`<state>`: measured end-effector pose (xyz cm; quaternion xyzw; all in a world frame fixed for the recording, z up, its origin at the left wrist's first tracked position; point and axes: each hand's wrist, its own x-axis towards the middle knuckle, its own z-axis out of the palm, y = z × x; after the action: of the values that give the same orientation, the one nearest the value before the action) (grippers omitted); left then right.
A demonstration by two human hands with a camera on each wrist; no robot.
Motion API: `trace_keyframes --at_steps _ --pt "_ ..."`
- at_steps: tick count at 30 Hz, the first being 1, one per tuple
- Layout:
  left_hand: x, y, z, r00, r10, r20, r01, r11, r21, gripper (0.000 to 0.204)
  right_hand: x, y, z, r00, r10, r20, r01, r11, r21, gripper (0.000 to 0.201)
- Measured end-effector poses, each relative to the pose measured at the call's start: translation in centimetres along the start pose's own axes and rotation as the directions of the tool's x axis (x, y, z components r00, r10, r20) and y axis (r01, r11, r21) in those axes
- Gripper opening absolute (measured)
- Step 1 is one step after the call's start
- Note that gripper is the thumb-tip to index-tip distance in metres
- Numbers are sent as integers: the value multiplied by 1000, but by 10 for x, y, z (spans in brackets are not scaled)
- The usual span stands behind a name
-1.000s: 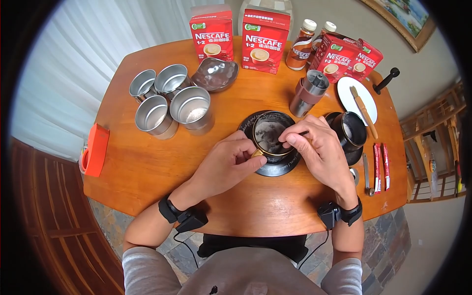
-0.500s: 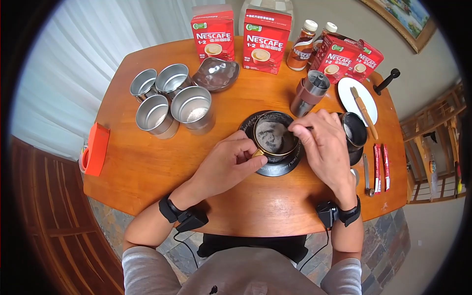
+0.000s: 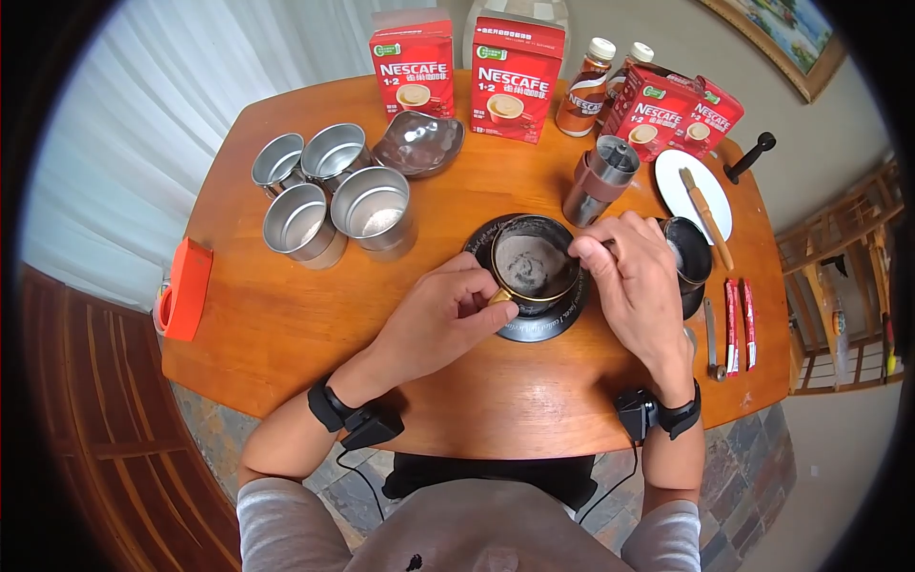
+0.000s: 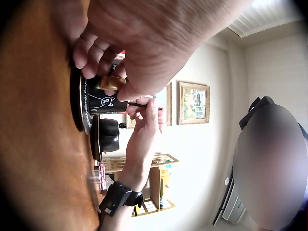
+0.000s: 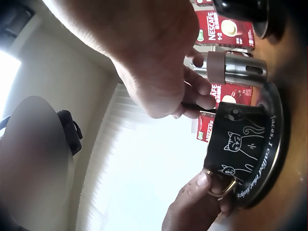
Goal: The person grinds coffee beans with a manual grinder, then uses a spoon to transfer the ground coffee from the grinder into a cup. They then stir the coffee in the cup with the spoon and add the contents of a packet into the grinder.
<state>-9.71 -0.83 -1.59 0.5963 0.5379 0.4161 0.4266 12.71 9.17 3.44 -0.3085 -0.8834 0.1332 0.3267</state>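
A black cup (image 5: 236, 139) with white cat drawings and a gold rim stands on a black saucer (image 3: 534, 330) with white lettering. My left hand (image 3: 438, 319) grips its gold handle (image 5: 224, 189) at the cup's near left. Inside the cup lies a greyish, foamy-looking content (image 3: 530, 264). Over the right side of the rim, my right hand (image 3: 631, 291) pinches a thin dark stirring stick (image 4: 139, 104). Its lower end is hidden in the cup.
Right of my right hand stands a second black cup (image 3: 696, 267). A steel grinder (image 3: 600, 181) with a brown band stands behind. Farther right are a white plate (image 3: 675, 195) with a brush (image 3: 705, 214) and red sachets (image 3: 732, 329). Several metal cups (image 3: 372, 214) stand left.
My right hand has shifted from over the middle of the cup to its right rim, carrying the stick with it. My left hand stays on the handle.
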Motion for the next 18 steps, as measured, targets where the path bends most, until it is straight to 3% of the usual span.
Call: trace_keyframes --at_steps 2,6,11,14,18 --pt "-1 -3 -1 1000 2 25 -3 1000 19 13 -1 -4 -6 996 30 81 -37 995 89 13" --pt "1 0 1 1000 -5 -10 5 1000 -14 23 -2 -2 19 988 -156 10 151 970 189 11" --pt "1 2 1 1000 4 -19 -5 1000 -14 23 -1 2 9 996 -28 -81 24 998 -51 10" --pt "1 -1 1 1000 11 -11 -11 1000 -17 23 -2 -1 -3 998 4 56 -9 997 80 11" --pt "1 1 1 1000 -8 -8 8 1000 -15 22 -1 -8 17 993 -109 34 99 971 218 11"
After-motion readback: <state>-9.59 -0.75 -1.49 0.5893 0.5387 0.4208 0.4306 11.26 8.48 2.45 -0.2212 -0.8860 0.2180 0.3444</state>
